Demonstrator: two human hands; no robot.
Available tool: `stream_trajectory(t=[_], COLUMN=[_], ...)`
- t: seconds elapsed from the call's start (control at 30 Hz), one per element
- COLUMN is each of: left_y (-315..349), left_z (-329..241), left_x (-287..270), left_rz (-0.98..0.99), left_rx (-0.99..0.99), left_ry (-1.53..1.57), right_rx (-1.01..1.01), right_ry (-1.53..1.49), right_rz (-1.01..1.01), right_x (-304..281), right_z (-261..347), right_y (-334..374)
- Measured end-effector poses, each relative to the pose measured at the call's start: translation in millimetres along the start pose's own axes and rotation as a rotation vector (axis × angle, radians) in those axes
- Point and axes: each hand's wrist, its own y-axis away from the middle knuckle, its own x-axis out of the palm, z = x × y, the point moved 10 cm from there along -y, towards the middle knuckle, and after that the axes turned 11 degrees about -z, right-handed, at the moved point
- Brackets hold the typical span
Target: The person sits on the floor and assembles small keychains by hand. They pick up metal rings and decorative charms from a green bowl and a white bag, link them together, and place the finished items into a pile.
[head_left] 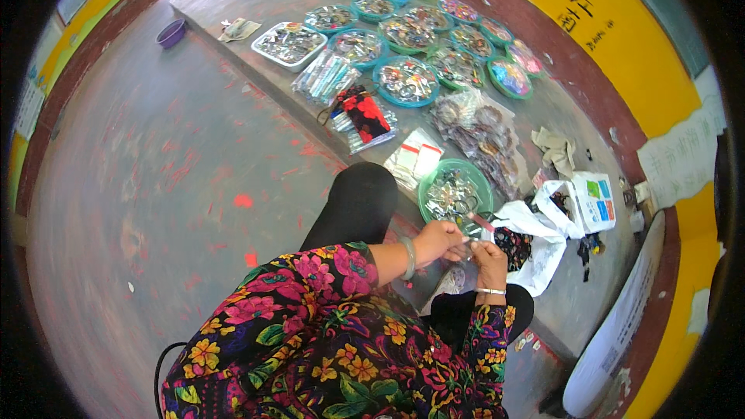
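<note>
My left hand, with a bangle at the wrist, and my right hand, with a light band at the wrist, meet fingertip to fingertip over my lap. Both are closed in a pinch around something too small to make out. Just beyond the fingertips shows a narrow dark-red strip; whether it is held cannot be told. Right past my hands stands a round green basket, filled with small metal pieces. Beside my right hand lies a white plastic bag, its mouth showing dark patterned cloth.
Several round baskets of small goods and a white rectangular tub spread over the raised floor. Clear plastic packets, white packets and a red-black pouch lie nearer. A purple basin sits far left, below a step edge.
</note>
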Motion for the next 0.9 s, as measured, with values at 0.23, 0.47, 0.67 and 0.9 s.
stream_trajectory(t=[0.23,0.47,0.67,0.9], left_y=[0,11,7,14], left_z=[-4,-8,-5,-13], left_x=[1,11,13,21], left_rz=[0.037,0.084,0.108,0.146], left_rx=[0.009,-0.042,-0.026,-0.001], left_ry=[-0.046,-0.049,-0.05,-0.081], right_rx=[-0.022,-0.01,-0.015,-0.078], right_ry=[0.027,-0.043,-0.031,0.062], right_rz=[0.034,0.043,0.06,0.082], right_x=[3,1,3,5], right_z=[4,1,1,6], right_y=[1,0,1,2])
